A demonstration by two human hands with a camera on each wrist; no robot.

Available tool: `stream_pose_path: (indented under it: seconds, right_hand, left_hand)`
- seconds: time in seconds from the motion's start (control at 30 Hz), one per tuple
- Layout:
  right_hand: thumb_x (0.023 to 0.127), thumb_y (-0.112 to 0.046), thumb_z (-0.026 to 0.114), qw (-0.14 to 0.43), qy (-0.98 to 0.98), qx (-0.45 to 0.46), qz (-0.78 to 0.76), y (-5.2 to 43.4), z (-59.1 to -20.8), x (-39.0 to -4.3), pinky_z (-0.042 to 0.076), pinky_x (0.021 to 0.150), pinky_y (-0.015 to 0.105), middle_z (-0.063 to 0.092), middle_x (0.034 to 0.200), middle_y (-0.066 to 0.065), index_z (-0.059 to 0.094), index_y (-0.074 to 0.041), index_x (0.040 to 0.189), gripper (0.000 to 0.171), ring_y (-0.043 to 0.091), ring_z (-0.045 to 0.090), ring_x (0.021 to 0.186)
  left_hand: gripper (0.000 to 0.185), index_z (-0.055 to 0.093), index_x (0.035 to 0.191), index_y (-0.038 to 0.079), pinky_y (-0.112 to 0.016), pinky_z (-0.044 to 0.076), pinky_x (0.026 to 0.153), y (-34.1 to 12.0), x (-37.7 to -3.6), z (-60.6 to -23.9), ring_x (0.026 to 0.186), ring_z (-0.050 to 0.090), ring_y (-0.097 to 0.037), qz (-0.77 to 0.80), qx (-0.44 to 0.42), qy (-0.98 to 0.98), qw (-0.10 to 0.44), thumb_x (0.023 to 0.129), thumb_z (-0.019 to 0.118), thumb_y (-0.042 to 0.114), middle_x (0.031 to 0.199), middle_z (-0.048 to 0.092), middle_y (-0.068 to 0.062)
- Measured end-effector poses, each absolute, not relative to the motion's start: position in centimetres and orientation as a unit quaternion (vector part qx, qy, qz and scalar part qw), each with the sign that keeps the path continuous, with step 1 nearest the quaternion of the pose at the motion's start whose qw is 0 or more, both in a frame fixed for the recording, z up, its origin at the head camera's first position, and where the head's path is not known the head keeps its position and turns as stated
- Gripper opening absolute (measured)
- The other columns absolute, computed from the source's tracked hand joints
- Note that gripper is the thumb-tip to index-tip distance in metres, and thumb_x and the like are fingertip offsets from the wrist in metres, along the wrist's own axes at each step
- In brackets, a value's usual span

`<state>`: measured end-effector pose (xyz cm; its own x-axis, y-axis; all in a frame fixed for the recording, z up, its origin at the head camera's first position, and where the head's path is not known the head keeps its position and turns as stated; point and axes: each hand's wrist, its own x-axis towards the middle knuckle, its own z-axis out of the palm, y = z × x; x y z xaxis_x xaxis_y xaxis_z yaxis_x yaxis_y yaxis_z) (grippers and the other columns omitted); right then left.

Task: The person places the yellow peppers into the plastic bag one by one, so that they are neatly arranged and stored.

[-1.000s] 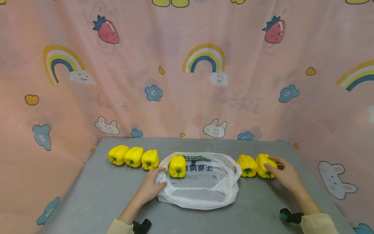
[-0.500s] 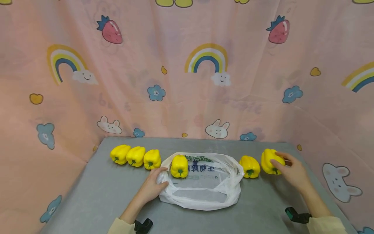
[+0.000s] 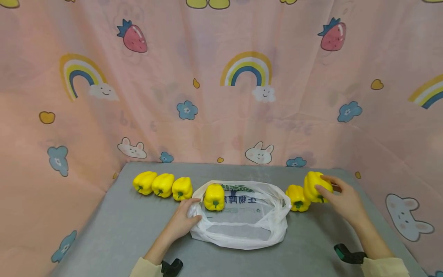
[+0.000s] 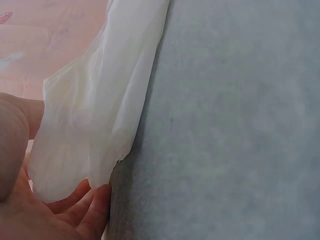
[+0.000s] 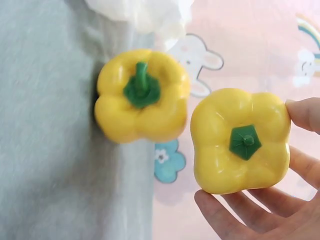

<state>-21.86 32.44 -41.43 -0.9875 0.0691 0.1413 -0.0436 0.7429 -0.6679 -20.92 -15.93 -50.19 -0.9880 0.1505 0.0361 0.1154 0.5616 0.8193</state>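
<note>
Pink cartoon-print cloth point(image 3: 221, 115) with rainbows and rabbits hangs behind and beside the grey table point(image 3: 114, 234), where three yellow peppers point(image 3: 162, 185) sit in a row at the left, one pepper point(image 3: 214, 197) lies in the white plastic bag point(image 3: 242, 227), and another pepper point(image 3: 297, 197) rests just right of the bag. From left to right, the left hand point(image 3: 183, 221) pinches the bag's left edge in a closed grip, and the right hand point(image 3: 340, 198) curls its fingers around the held pepper point(image 3: 315, 186), lifted off the table just beside the resting one. Only the right wrist view shows the held pepper's green stem end facing the camera with fingertips point(image 5: 235, 220) under it, while the left wrist view shows the bag's thin film draped over the fingers point(image 4: 85, 210).
</note>
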Motion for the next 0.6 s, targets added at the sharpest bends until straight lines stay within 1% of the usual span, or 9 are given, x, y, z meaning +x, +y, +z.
stream_pose_path:
  seconds: [0.3,0.43,0.6]
  right_hand:
    - [0.101,-0.047,0.059,0.1,-0.928,0.022,0.359,29.8,-40.7,-21.7,0.05,0.084,0.065,0.044,0.146,0.033,0.048,0.0,0.147,0.067,0.053,0.046,0.123]
    - [0.101,-0.046,0.061,0.107,-0.924,0.037,0.364,28.6,-40.6,-21.6,0.049,0.086,0.066,0.045,0.147,0.03,0.049,-0.001,0.146,0.065,0.052,0.047,0.123]
    - [0.1,-0.043,0.063,0.118,-0.92,0.051,0.37,27.3,-40.5,-21.4,0.051,0.086,0.065,0.047,0.145,0.029,0.052,-0.001,0.144,0.062,0.051,0.049,0.122]
  left_hand:
    - [0.05,0.058,0.139,0.01,-0.065,0.035,0.106,-15.9,-20.9,-50.1,0.131,0.046,-0.039,0.462,0.078,0.883,0.015,0.092,0.072,0.013,0.14,0.048,-0.019]
    - [0.049,0.058,0.139,0.011,-0.065,0.035,0.106,-16.0,-20.9,-50.1,0.131,0.046,-0.039,0.464,0.079,0.882,0.014,0.092,0.072,0.013,0.14,0.048,-0.019]
    - [0.049,0.058,0.138,0.011,-0.065,0.035,0.105,-15.9,-20.9,-50.2,0.13,0.046,-0.039,0.461,0.083,0.884,0.014,0.092,0.072,0.015,0.14,0.048,-0.019]
